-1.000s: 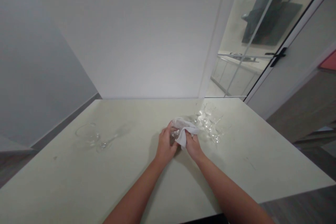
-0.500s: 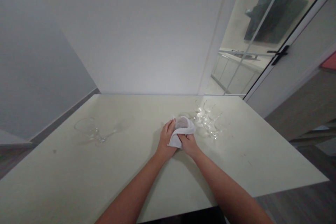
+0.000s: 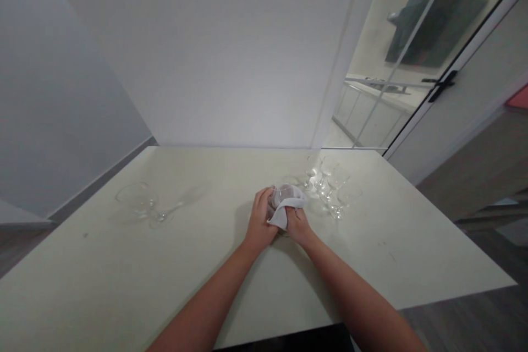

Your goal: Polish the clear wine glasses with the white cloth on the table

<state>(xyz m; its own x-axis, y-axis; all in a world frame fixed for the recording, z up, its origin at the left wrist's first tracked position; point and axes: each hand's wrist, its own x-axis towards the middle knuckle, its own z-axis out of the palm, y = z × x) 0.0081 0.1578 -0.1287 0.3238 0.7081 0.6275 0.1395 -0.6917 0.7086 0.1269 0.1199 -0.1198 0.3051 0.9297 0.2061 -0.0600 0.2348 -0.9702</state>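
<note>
Near the middle of the table, my left hand [image 3: 259,220] is closed around the side of a clear stemmed glass [image 3: 281,194]. Its bowl faces up and away from me, and a bit of its foot shows below my hands. My right hand [image 3: 297,225] grips a white cloth [image 3: 280,216], which is draped over the glass's rim and right side. Fingers of the right hand are partly covered by the cloth.
To the right, several clear stemmed glasses [image 3: 325,187] stand close together. Another stemmed glass [image 3: 142,203] is at the left of the pale table [image 3: 198,275]. A white wall [image 3: 231,66] rises behind, with a glass-paned door [image 3: 388,66] at right.
The cloth has shifted right and down, off the left part of the rim, so more of the glass shows. My hands stay almost in the same place.
</note>
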